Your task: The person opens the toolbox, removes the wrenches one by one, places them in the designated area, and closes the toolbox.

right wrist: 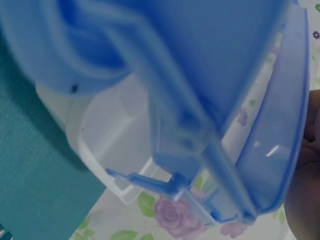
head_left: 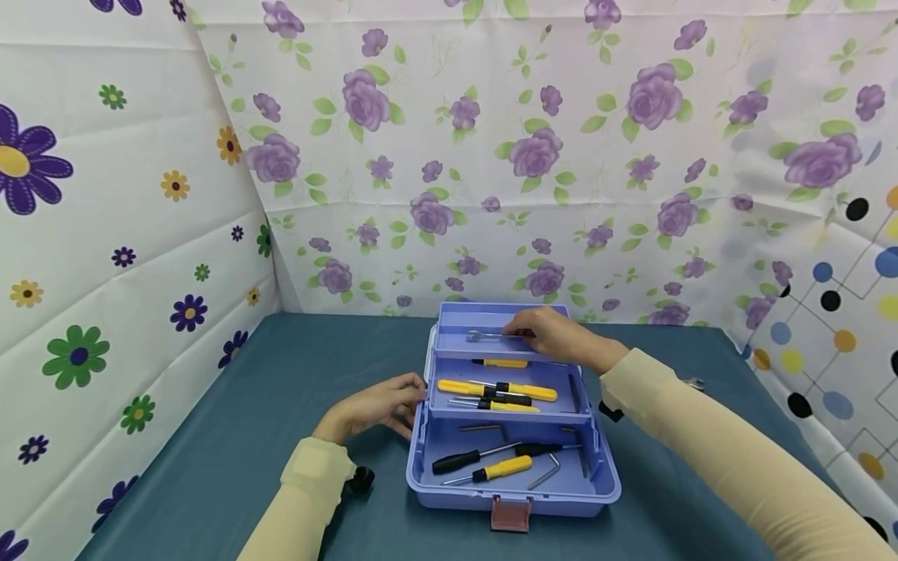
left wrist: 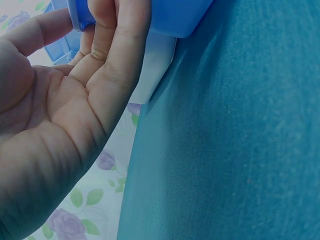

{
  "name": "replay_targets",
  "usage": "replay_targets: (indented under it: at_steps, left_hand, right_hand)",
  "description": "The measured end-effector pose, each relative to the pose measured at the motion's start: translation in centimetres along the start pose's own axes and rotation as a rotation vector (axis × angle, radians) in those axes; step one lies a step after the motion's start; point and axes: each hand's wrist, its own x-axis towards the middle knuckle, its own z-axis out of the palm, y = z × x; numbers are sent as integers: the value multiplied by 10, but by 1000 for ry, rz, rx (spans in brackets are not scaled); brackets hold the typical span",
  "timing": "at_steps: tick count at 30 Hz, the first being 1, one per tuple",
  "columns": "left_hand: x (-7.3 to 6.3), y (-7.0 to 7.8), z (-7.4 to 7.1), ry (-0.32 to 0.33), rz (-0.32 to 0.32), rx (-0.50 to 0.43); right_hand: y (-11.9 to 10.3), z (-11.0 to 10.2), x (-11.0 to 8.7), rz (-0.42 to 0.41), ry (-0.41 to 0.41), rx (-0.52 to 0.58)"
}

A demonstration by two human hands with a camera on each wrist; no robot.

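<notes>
A blue-purple toolbox (head_left: 421, 487) stands unfolded on the table, its stepped trays raised behind the bottom compartment. At its left side my left hand (head_left: 382, 405) grips the edge, with thumb and fingers on either side of the blue rim (left wrist: 77, 15) in the left wrist view. Over the top tray (head_left: 470, 318) my right hand (head_left: 557, 335) holds a small silver wrench (head_left: 480, 336), its head pointing left and low inside the tray. The right wrist view shows the trays' underside and hinge arms (right wrist: 180, 115), with part of the hand (right wrist: 305, 185) at the right edge; the wrench is hidden there.
The middle tray holds several yellow-handled screwdrivers (head_left: 529, 391). Black screwdrivers (head_left: 456, 462), a yellow one (head_left: 508, 467) and hex keys (head_left: 546, 474) lie in the bottom compartment. A pink latch (head_left: 510, 514) hangs in front. Another wrench (head_left: 694, 384) lies on the table (head_left: 337, 343) at right.
</notes>
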Motion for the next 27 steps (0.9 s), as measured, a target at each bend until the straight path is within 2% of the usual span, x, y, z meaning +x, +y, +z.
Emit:
replay_targets:
  at_steps: [6,14,27]
  left_hand:
    - [0,1,1,-5,9,-2]
    - [-1,-1,0,-6,12,-4]
    - [1,-3,-1,-5,14,-7]
  right_hand:
    - [-4,-1,1,43,9,-6]
    - [-3,-8,-1,135,32,171]
    - [7,-28,-5,194,4,377]
